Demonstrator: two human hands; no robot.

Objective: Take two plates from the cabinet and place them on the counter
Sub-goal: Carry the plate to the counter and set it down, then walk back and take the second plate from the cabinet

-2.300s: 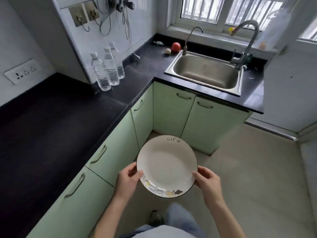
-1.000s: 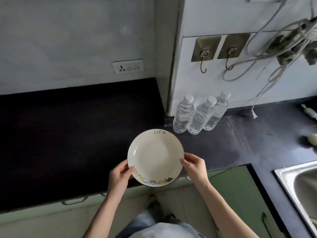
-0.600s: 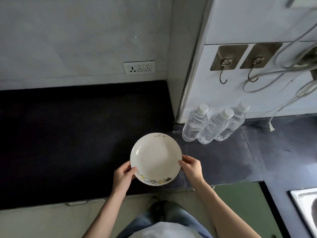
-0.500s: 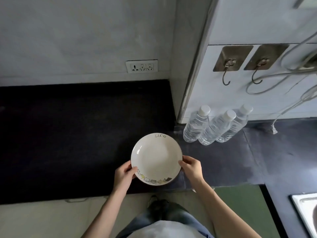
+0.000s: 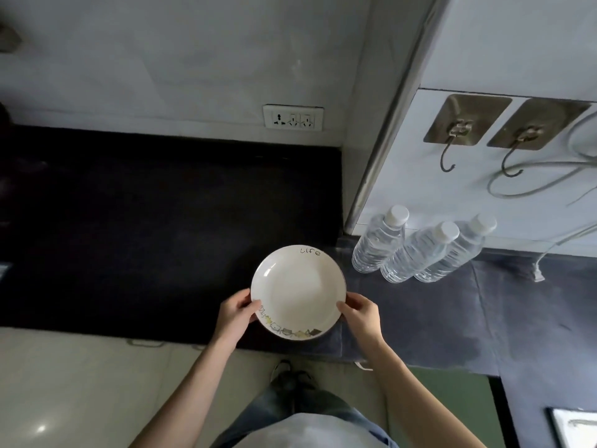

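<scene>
A white plate (image 5: 298, 291) with the word "life" at its far rim and small drawings along its near rim is over the black counter (image 5: 145, 227), close to the front edge. My left hand (image 5: 237, 313) grips its left rim and my right hand (image 5: 360, 313) grips its right rim. I cannot tell whether the plate touches the counter or whether a second plate lies under it. The cabinet it came from is out of view.
Three clear water bottles (image 5: 416, 250) stand just right of the plate against the white wall. A wall socket (image 5: 293, 117) sits behind the counter. Two metal hooks (image 5: 484, 134) and cables hang at the upper right. A sink corner (image 5: 571, 426) shows bottom right.
I turned from the sink side to the counter and carried the plate forward over it. In the last half second the plate has barely moved.
</scene>
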